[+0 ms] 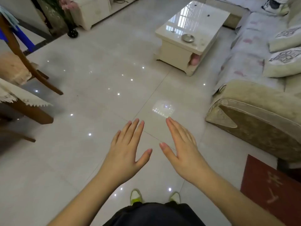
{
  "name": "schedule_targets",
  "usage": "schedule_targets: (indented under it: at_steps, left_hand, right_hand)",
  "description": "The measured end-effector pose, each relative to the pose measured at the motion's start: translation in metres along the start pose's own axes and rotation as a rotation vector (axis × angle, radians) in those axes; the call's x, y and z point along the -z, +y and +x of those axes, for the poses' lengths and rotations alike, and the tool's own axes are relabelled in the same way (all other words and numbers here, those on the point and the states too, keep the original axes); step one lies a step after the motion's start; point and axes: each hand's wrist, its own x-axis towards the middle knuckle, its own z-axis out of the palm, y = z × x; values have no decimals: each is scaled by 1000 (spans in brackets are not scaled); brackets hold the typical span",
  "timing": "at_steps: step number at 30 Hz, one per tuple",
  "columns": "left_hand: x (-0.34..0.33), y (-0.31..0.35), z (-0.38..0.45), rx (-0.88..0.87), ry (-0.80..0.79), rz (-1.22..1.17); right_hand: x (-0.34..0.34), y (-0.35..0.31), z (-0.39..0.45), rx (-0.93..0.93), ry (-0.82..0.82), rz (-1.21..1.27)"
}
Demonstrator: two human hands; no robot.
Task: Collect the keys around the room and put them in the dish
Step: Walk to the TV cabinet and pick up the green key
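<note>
A round metal dish [188,37] sits near the front right corner of a cream coffee table [172,44] across the room. Small dark items lie on the glossy tabletop: one near the left edge [173,31] and two farther back [208,15]; they are too small to tell whether they are keys. My left hand [126,148] and my right hand [180,149] are held out flat over the tiled floor, palms down, fingers apart, holding nothing.
A beige sofa [254,115] with cushions runs along the right. A wooden chair [31,66] and a cloth-covered table [24,98] stand at the left. A red mat [273,186] lies at the lower right. A cream cabinet [92,12] stands at the back.
</note>
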Motion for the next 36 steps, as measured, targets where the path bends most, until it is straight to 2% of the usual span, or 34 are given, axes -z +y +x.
schedule_targets:
  at_steps: [4,6,11,16,20,24,31,36]
  left_hand:
    - [2,-12,4,-1,13,115]
    - [1,-13,6,-19,-23,157]
    - [-4,-7,28,-38,-62,156]
    - [-16,3,78,-6,-87,171]
    - [-25,12,128,-16,-146,225]
    - [-27,29,184,-5,-132,252]
    - [-4,46,274,89,10,246]
    - [11,25,324,116,70,248]
  right_hand:
    - [3,6,1,36,-93,-270]
    - [6,5,5,30,-115,-329]
    - [11,9,23,-17,-77,-314]
    - [21,40,56,-22,10,-505]
    - [36,81,90,-61,12,-449]
    - [60,120,129,-45,16,-383]
    - [109,142,205,85,91,-283]
    - [123,146,267,133,111,-266]
